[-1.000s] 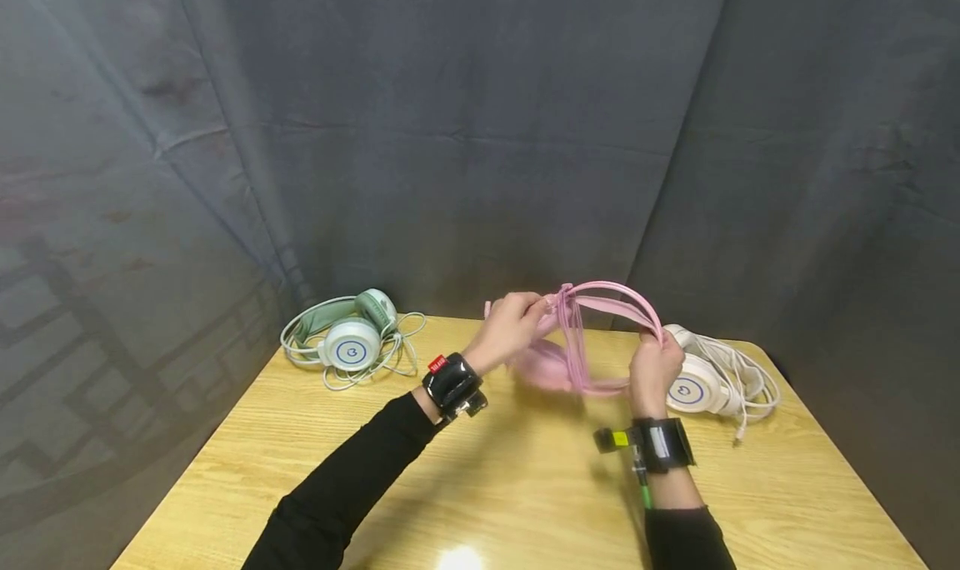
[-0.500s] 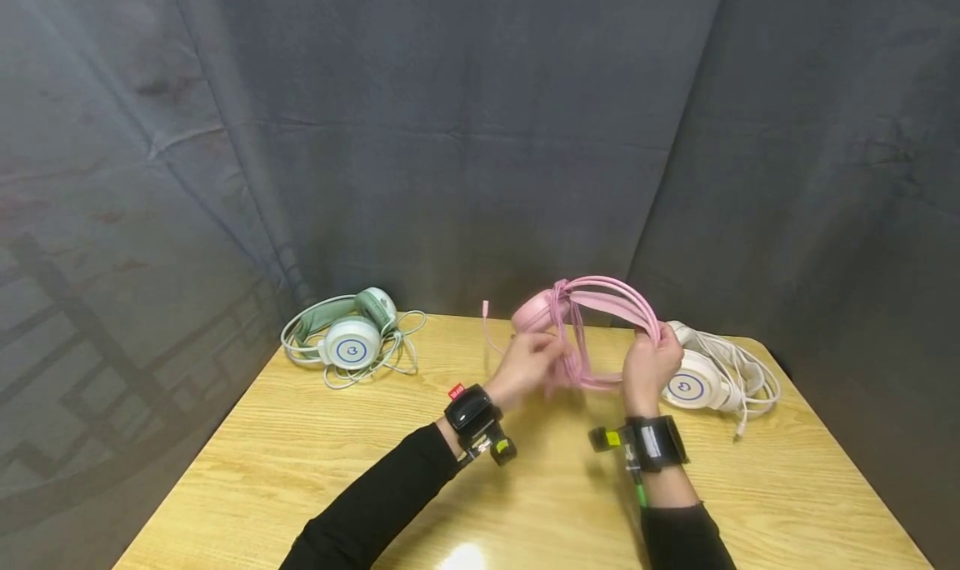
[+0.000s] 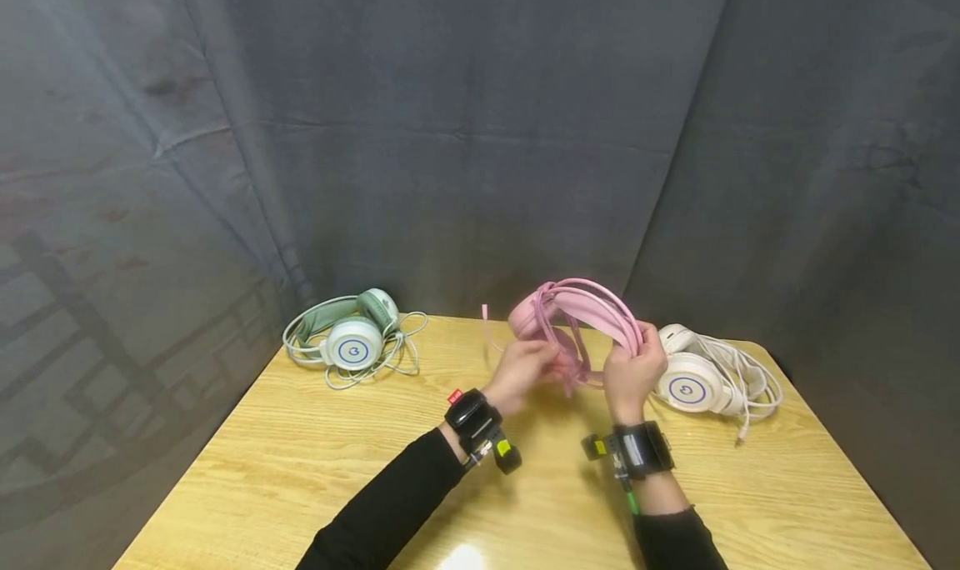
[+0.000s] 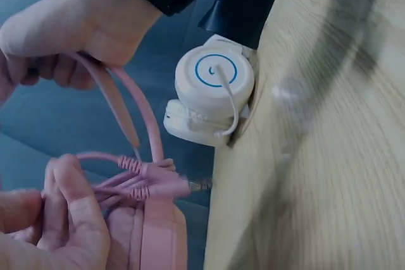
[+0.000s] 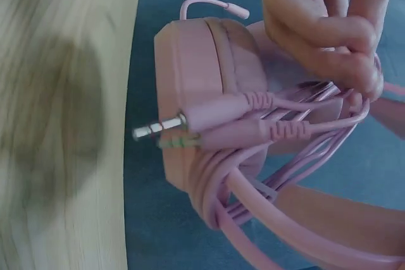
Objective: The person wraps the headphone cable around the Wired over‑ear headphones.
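Note:
A pink headset [image 3: 600, 313] is held up over the table between both hands. My right hand [image 3: 633, 377] grips its headband, fingers curled round the band in the left wrist view. My left hand [image 3: 521, 374] pinches the pink cable [image 5: 342, 121], thumb against fingertips in the right wrist view. That cable is wound round one side of the headset near the ear cup [image 5: 190, 86]. Two pink audio plugs [image 5: 218, 112] with metal tips stick out from the windings. The thin microphone boom [image 5: 237, 11] juts past the ear cup.
On the wooden table [image 3: 300, 470], a white and green headset [image 3: 352, 345] lies at the back left with its cable loose. A white headset [image 3: 690, 387] with a bundled cable lies at the right, just beside my right hand. Grey curtains [image 3: 450, 137] stand behind.
My left hand has left the top of the windings by the ear cup and come down to the cable. My right hand has shifted left, turning the pink headset slightly.

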The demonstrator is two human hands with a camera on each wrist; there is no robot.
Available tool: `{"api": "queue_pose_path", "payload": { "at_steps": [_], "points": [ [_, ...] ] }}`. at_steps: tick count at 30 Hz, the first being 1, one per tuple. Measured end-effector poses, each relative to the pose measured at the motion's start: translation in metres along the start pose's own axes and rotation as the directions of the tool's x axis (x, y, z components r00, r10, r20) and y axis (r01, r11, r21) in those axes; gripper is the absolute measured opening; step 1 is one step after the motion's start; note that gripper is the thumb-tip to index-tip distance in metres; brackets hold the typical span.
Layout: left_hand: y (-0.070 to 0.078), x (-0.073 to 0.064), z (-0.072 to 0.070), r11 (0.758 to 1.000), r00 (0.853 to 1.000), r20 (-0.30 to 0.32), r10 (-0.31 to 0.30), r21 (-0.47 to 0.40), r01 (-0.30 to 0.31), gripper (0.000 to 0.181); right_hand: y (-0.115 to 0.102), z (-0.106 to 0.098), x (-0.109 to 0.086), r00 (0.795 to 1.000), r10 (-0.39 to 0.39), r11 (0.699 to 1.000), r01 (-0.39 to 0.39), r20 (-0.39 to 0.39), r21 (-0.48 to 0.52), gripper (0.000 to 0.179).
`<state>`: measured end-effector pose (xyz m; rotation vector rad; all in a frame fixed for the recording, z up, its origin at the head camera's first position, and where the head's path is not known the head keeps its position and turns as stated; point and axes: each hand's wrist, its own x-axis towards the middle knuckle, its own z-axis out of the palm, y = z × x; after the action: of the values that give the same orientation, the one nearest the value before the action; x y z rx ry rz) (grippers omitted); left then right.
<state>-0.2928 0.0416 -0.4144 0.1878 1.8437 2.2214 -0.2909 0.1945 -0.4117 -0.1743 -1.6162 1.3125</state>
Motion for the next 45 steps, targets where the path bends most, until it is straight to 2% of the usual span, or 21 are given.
{"api": "queue_pose_path", "payload": {
  "at_steps": [3,5,7,10,12,14,15,16,20,22,25,28,32,36,38,39,40,42,43,44,45],
  "points": [
    [-0.003,0.003,-0.002,0.991,0.999,-0.008,-0.044,-0.131,0.042,0.027,0.001,0.002,-0.005,0.998,-0.064,0.998,0.065,0.016,-0.003,0.023],
    [-0.002,0.005,-0.004,0.964,0.997,0.002,-0.075,-0.255,0.073,0.033,0.002,0.003,-0.008,0.994,-0.106,0.994,0.106,0.029,0.002,0.025],
    [0.0,0.007,-0.008,0.908,0.992,0.045,-0.119,-0.4,0.127,0.045,0.003,0.003,-0.01,0.989,-0.143,0.99,0.142,0.049,0.013,0.026],
    [0.007,0.011,-0.015,0.779,0.973,0.143,-0.181,-0.583,0.231,0.08,0.007,0.002,-0.011,0.972,-0.218,0.976,0.217,0.084,0.024,0.029],
    [0.012,0.013,-0.021,0.699,0.953,0.207,-0.22,-0.648,0.302,0.106,0.009,0.0,-0.011,0.952,-0.281,0.96,0.279,0.119,0.037,0.03],
    [0.014,0.015,-0.027,0.645,0.934,0.258,-0.247,-0.675,0.357,0.123,0.012,-0.002,-0.012,0.92,-0.36,0.933,0.357,0.154,0.051,0.032],
    [0.015,0.016,-0.03,0.628,0.926,0.275,-0.258,-0.681,0.377,0.125,0.014,-0.003,-0.012,0.899,-0.402,0.915,0.398,0.173,0.058,0.032],
    [0.015,0.016,-0.034,0.622,0.92,0.289,-0.265,-0.678,0.392,0.125,0.014,-0.003,-0.013,0.877,-0.441,0.897,0.437,0.189,0.067,0.031],
    [0.012,0.019,-0.044,0.611,0.897,0.34,-0.284,-0.656,0.442,0.105,0.016,-0.003,-0.018,0.771,-0.576,0.815,0.566,0.271,0.122,0.023],
    [0.009,0.02,-0.049,0.618,0.888,0.354,-0.293,-0.639,0.459,0.096,0.016,-0.003,-0.021,0.72,-0.619,0.781,0.604,0.312,0.156,0.019],
    [0.006,0.02,-0.057,0.612,0.872,0.359,-0.334,-0.62,0.49,0.094,0.019,-0.001,-0.025,0.651,-0.662,0.741,0.643,0.371,0.194,0.017],
    [0.005,0.019,-0.067,0.654,0.861,0.327,-0.388,-0.561,0.508,0.093,0.02,-0.002,-0.03,0.594,-0.693,0.707,0.672,0.408,0.222,0.019],
    [0.007,0.017,-0.079,0.731,0.85,0.315,-0.422,-0.437,0.525,0.086,0.02,-0.005,-0.037,0.506,-0.74,0.649,0.711,0.444,0.27,0.018],
    [0.009,0.016,-0.088,0.765,0.826,0.371,-0.425,-0.339,0.547,0.081,0.022,-0.009,-0.044,0.389,-0.78,0.57,0.764,0.49,0.302,0.03],
    [0.009,0.016,-0.091,0.777,0.827,0.379,-0.416,-0.324,0.54,0.079,0.024,-0.01,-0.044,0.324,-0.773,0.546,0.778,0.546,0.312,0.029],
    [0.009,0.016,-0.093,0.778,0.827,0.382,-0.412,-0.324,0.538,0.078,0.025,-0.011,-0.043,0.293,-0.758,0.541,0.781,0.583,0.311,0.025],
    [0.008,0.016,-0.094,0.78,0.835,0.369,-0.407,-0.335,0.529,0.076,0.026,-0.012,-0.041,0.268,-0.737,0.545,0.779,0.621,0.31,0.022],
    [0.004,0.015,-0.096,0.781,0.859,0.329,-0.393,-0.374,0.501,0.072,0.03,-0.014,-0.037,0.239,-0.67,0.566,0.777,0.703,0.275,0.026],
    [0.002,0.014,-0.096,0.778,0.874,0.3,-0.383,-0.405,0.48,0.069,0.033,-0.016,-0.035,0.239,-0.631,0.577,0.78,0.738,0.24,0.031],
    [-0.001,0.012,-0.095,0.771,0.884,0.278,-0.376,-0.435,0.464,0.066,0.037,-0.017,-0.033,0.252,-0.586,0.597,0.777,0.77,0.2,0.035],
    [-0.005,0.011,-0.094,0.763,0.896,0.252,-0.364,-0.471,0.443,0.063,0.04,-0.018,-0.031,0.278,-0.537,0.618,0.772,0.797,0.148,0.043]
  ]
}}
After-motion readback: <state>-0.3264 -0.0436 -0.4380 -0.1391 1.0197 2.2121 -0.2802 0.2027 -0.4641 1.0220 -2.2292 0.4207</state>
